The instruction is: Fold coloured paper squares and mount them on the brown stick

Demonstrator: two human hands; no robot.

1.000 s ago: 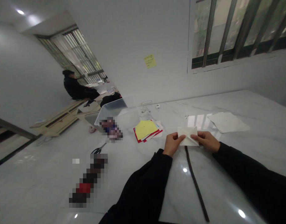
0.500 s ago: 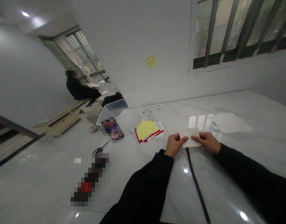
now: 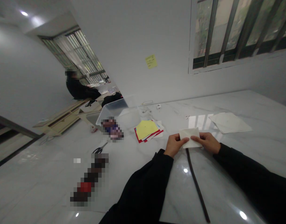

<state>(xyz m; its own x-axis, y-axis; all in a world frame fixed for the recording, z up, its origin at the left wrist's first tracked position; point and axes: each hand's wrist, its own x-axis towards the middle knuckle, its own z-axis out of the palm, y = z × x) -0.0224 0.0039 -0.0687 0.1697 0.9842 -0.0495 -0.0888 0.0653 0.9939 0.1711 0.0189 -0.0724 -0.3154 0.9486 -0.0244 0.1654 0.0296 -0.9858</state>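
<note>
A small folded white paper (image 3: pixel 189 137) is pinched between both hands above the marble table. My left hand (image 3: pixel 175 145) holds its left edge, and my right hand (image 3: pixel 206 142) holds its right edge. Just below the paper, a long dark strip (image 3: pixel 197 186) lies on the table, with its upper end under the paper. Loose sheets of white paper (image 3: pixel 230 122) lie to the right of my right hand. A stack of coloured paper (image 3: pixel 146 130) with a yellow sheet on top lies to the left of my left hand.
Scissors (image 3: pixel 100 150) and two pixelated objects (image 3: pixel 112 129) (image 3: pixel 89 179) lie on the white table (image 3: pixel 138 158) to the left. A clear plastic bin (image 3: pixel 115 112) stands beyond them. A seated person (image 3: pixel 78 88) is at the far left, beyond the table.
The paper's diagonal fold lines no longer show, and it now appears as a flatter closed rectangle. Both hands stay on it, and the view has shifted slightly.
</note>
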